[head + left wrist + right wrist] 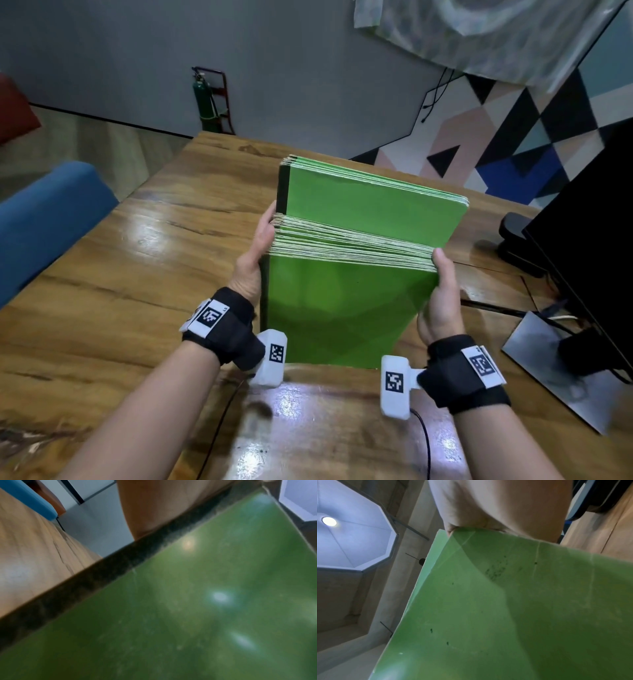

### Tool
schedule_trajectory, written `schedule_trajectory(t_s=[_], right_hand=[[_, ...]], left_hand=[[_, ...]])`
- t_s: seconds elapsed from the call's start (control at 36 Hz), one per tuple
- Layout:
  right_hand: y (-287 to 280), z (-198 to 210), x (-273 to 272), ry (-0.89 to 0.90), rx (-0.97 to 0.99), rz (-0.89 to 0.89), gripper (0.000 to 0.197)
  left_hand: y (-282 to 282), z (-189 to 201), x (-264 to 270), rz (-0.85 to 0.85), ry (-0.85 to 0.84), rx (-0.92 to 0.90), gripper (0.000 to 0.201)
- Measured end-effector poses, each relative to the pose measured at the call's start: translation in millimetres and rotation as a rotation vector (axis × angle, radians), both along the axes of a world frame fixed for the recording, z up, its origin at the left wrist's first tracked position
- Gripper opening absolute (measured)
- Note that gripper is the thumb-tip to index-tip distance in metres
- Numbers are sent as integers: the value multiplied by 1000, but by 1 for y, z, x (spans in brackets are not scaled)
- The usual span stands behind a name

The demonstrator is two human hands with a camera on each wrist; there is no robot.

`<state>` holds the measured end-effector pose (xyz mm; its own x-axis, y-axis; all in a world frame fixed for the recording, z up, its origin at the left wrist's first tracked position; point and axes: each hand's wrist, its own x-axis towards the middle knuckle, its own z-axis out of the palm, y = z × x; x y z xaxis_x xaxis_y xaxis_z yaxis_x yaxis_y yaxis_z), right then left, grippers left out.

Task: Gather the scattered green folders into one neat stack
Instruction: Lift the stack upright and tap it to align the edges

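L hand (251, 263) + R hand (442, 301) grip folders (346, 301) | upright on table (102, 325) | 2 uneven batches, count unclear

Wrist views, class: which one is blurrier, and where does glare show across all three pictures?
Left wrist view: blurriest, with soft light spots on the green folders. Right wrist view: sharper, specks visible, ceiling lamp blown out. Head view: white glare patches on the wooden table, edges bent by the wide lens.

Fingers of both hands hidden behind green folders (346, 308), monitor (589, 219) cut off, left-wrist view seemingly blurred
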<state>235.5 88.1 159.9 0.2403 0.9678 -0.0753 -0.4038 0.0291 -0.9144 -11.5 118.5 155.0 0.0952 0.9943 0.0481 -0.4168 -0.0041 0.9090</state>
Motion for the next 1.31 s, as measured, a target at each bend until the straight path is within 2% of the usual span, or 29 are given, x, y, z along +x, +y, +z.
schedule_trajectory(t_s=[0.06,0.08,0.17,0.25,0.33,0.36,0.42,0.44,0.5,0.58,0.64,0.67,0.72,0.78,0.86,0.97,1.06,1.11,1.19,1.25,1.31], right_hand=[[6,-6,1,-10,-20,-65,35],[10,-10,2,-15,-35,-105,43],[18,-31,9,-100,-65,-238,75],[6,-43,8,-224,-89,-208,95],[-17,-54,5,-410,-166,-90,115],[-23,-64,10,-497,-180,-37,110],[-30,-79,16,-651,-174,102,73],[-31,-91,20,-698,-164,156,65],[-32,-107,22,-795,-231,231,68],[-29,-122,23,-994,-363,248,39],[-27,-125,21,-1059,-389,222,27],[-27,-125,20,-1097,-390,197,27],[-27,-126,17,-1150,-365,129,39],[-28,-127,14,-1142,-326,78,47],[-25,-125,14,-1078,-305,40,50],[-21,-119,22,-999,-333,50,56],[-18,-117,35,-853,-337,39,56],[-18,-120,46,-682,-392,22,53],[-20,-126,64,-483,-481,-43,37],[-23,-131,79,-459,-568,-78,31],[-24,-142,98,-488,-657,-95,37]], left_hand=[[3,-13,0,24,131,26,103],[4,-22,-2,39,223,29,104],[3,-53,-11,4,406,-81,127],[-4,-82,-21,-79,548,-160,131],[-9,-100,-26,-183,693,-153,123],[-9,-104,-27,-215,748,-151,116],[-9,-113,-28,-246,837,-173,98],[-9,-117,-29,-248,867,-182,93],[-9,-127,-30,-247,902,-192,93],[-11,-141,-31,-235,921,-229,101],[-10,-150,-30,-202,923,-244,99],[-10,-153,-29,-179,929,-240,95],[-8,-155,-26,-122,934,-218,90],[-5,-156,-23,-81,951,-211,86],[0,-152,-23,-62,1011,-198,77],[5,-123,-12,-135,1169,-142,88],[7,-107,2,-259,1310,-289,95],[10,-106,13,-327,1278,-408,106],[8,-108,37,-428,1243,-508,97],[1,-108,55,-483,1235,-572,92],[-3,-112,71,-537,1211,-606,87]])
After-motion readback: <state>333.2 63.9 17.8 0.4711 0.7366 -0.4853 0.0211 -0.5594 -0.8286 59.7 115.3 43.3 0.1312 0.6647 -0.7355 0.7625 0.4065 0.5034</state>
